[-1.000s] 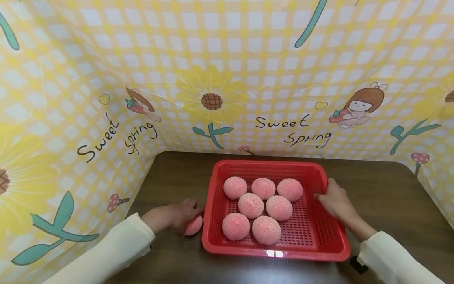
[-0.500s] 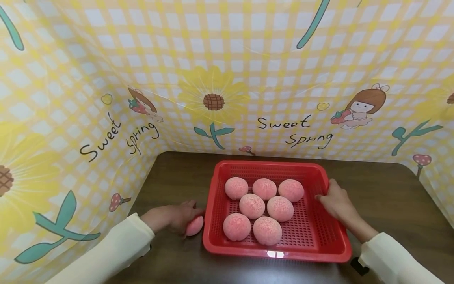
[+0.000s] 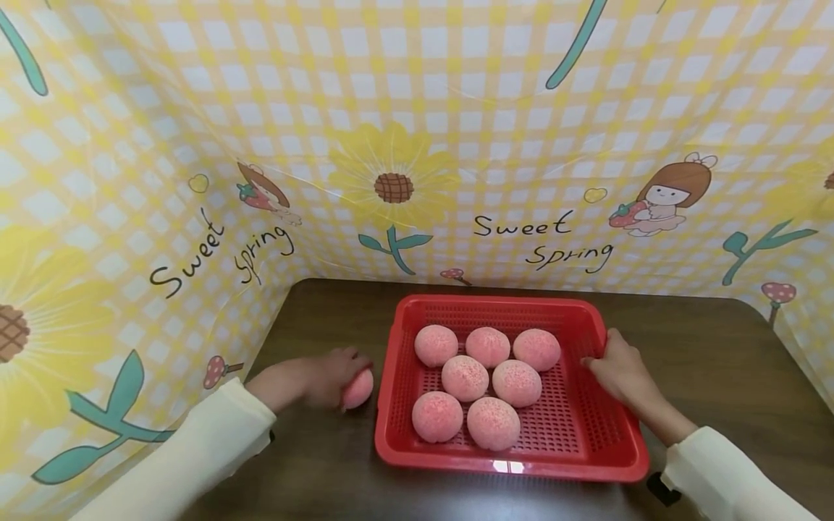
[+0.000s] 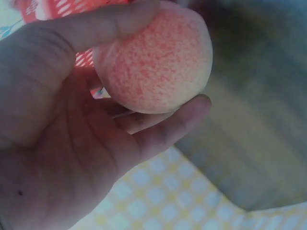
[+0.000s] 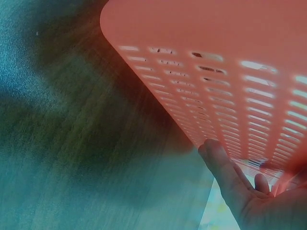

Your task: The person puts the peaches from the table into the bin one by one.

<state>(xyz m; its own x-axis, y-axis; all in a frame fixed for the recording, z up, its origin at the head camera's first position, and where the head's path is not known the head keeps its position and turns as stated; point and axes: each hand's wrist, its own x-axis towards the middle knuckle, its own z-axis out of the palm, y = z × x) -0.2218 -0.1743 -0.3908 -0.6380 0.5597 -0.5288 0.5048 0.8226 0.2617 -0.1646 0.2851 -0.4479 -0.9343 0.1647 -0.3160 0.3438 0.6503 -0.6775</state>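
My left hand (image 3: 331, 376) holds a pink speckled peach (image 3: 357, 388) just left of the red plastic basket (image 3: 386, 405). In the left wrist view the thumb lies across one side of the peach (image 4: 158, 62) and fingers curve round the other. My right hand (image 3: 619, 367) grips the basket's right rim, its thumb over the inner side. The right wrist view shows fingers (image 5: 216, 158) against the outside of the slotted basket wall (image 5: 211, 81). Several more peaches (image 3: 465, 378) lie inside the basket, mostly towards its left and middle.
The basket stands on a dark brown table (image 3: 313, 318). A yellow-and-white checked cloth (image 3: 417, 108) with flowers and lettering hangs behind the table and along its left side. Part of a small black object (image 3: 663, 489) shows by the right sleeve.
My left hand has moved slightly away from the body with the peach, which now appears higher in the head view. The right hand stays on the basket rim.
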